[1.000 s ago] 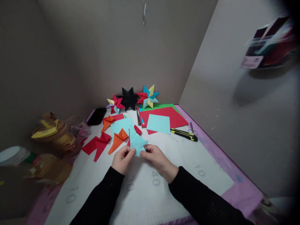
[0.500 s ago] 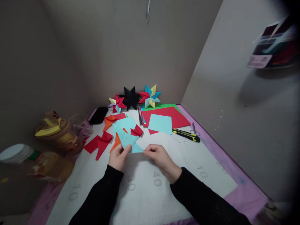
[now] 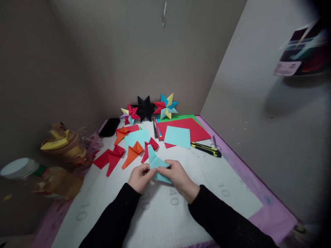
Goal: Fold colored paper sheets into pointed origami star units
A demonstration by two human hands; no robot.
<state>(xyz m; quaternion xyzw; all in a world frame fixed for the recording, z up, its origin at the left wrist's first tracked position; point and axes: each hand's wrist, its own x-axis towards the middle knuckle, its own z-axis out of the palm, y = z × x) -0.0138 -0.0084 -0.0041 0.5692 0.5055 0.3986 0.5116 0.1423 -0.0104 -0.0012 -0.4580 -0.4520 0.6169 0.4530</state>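
A light blue folded paper (image 3: 156,160) is pinched between both of my hands above the white board. My left hand (image 3: 141,177) is closed on its lower left edge, and my right hand (image 3: 178,177) grips it at the right with the thumb on top. One narrow point of the paper sticks up and away from me. Just beyond it lie a small red folded piece (image 3: 151,146) and an orange folded piece (image 3: 133,154). Further left are a larger red folded shape (image 3: 111,158) and another orange one (image 3: 121,134).
Paper stars, including a black star (image 3: 145,108), lean on the back wall. A light blue square (image 3: 177,136) lies on red sheets (image 3: 199,129), beside a yellow-black utility knife (image 3: 205,149) and small scissors (image 3: 215,142). A phone (image 3: 109,127) and jars (image 3: 55,181) stand left.
The light blue paper has turned and come nearer and to the right, uncovering the orange and red pieces. My left hand has moved right, and my right hand now holds more of the paper.
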